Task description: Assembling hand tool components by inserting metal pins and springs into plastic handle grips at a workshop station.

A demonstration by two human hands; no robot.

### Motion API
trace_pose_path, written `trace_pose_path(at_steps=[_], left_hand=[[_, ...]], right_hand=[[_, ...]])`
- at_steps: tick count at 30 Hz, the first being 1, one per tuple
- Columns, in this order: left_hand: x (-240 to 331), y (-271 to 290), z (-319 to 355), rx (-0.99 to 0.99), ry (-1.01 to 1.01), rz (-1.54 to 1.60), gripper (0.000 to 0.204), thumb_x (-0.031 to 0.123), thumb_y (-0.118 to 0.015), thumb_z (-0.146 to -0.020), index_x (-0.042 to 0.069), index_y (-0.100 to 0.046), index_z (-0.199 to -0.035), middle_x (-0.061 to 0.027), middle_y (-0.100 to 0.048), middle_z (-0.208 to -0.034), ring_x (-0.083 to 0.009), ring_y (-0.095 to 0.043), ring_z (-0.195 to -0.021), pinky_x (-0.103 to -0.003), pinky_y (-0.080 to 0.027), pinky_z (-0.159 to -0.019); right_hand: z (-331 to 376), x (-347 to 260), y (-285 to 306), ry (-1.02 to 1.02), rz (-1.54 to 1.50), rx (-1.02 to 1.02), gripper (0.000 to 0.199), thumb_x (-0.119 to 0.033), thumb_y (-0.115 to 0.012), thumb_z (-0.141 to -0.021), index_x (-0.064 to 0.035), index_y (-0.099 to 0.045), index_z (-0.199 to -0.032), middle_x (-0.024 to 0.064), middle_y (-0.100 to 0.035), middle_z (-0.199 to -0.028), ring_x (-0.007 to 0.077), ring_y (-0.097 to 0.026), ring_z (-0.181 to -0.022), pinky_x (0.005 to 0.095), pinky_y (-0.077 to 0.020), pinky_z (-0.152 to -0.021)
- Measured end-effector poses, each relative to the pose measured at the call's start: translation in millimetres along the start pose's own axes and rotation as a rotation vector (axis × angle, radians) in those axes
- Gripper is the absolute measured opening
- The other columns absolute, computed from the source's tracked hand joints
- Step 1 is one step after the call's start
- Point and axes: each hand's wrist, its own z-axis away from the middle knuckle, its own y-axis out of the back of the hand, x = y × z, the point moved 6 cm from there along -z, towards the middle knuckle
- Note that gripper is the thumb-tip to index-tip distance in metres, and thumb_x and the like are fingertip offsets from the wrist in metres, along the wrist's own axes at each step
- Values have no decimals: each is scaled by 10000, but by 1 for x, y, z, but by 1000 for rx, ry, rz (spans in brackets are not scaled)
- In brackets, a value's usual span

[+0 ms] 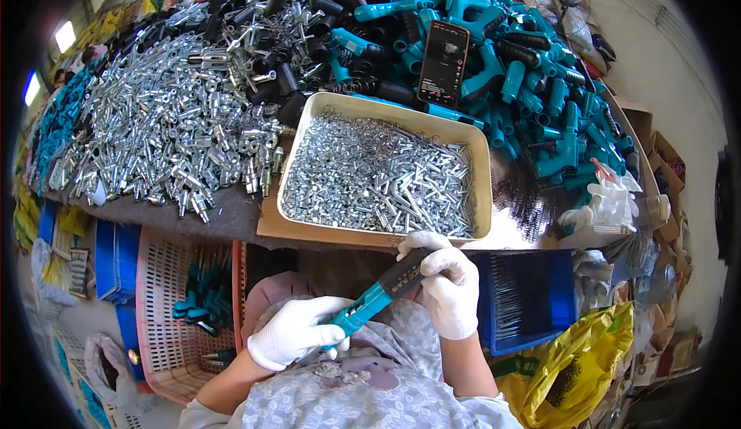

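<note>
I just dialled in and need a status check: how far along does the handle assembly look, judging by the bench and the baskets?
Done: several teal-and-black tools lie in the pink basket. In hand: the left hand and right hand hold one teal-and-black handle over the lap. Left: a big heap of teal parts, black grips, silver fittings, and a nearly full tray of screws. Most of the work seems to remain.

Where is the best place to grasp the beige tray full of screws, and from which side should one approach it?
Probably grip the beige tray by its near long rim, from the person's side, both hands spread toward the corners. That edge faces the lap; teal handles and a phone crowd the far side, and the screws make it heavy.
</note>
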Motion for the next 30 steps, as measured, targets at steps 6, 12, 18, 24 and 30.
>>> trace_pose_path(at_steps=[6,12,18,24,30], left_hand=[[1,-10,-9,19,27,3,682,254,-753,-883,-131,-450,-1357,-148,-639,-1057,-194,-659,-883,-289,-565,-704],[18,-3,2,192,-158,114,763,328,-800,-833,-139,-463,-1334,-162,-649,-1025,-211,-677,-846,-312,-585,-688],[18,-14,-6,37,-82,-37,677,276,-755,-881,-139,-472,-1335,-154,-644,-1030,-197,-658,-856,-294,-554,-683],[12,-19,-10,-44,-29,158,625,295,-714,-908,-120,-485,-1315,-141,-635,-1024,-189,-652,-845,-282,-565,-702],[19,-25,-29,-35,-127,-75,919,565,-723,-845,-49,-406,-1450,-98,-630,-963,-95,-598,-775,-202,-467,-606]], right_hand=[[17,15,-29,-258,-638,301,960,-188,-822,-787,-149,-238,-1547,213,-458,-1450,377,-607,-1162,541,-499,-981],[6,-27,4,-213,161,207,571,-351,-737,-874,-21,-601,-1321,126,-654,-1188,175,-603,-951,336,-497,-873],[-1,-35,-6,-157,466,155,434,-109,-768,-778,1,-650,-1182,126,-661,-1152,237,-638,-1091,353,-493,-978],[-1,-36,-22,165,643,-107,453,-68,-655,-878,-7,-572,-1319,192,-614,-1294,343,-605,-1194,391,-474,-1022],[12,-38,-37,206,790,-205,500,-111,-702,-844,-27,-570,-1319,197,-610,-1291,371,-597,-1179,411,-488,-985]])
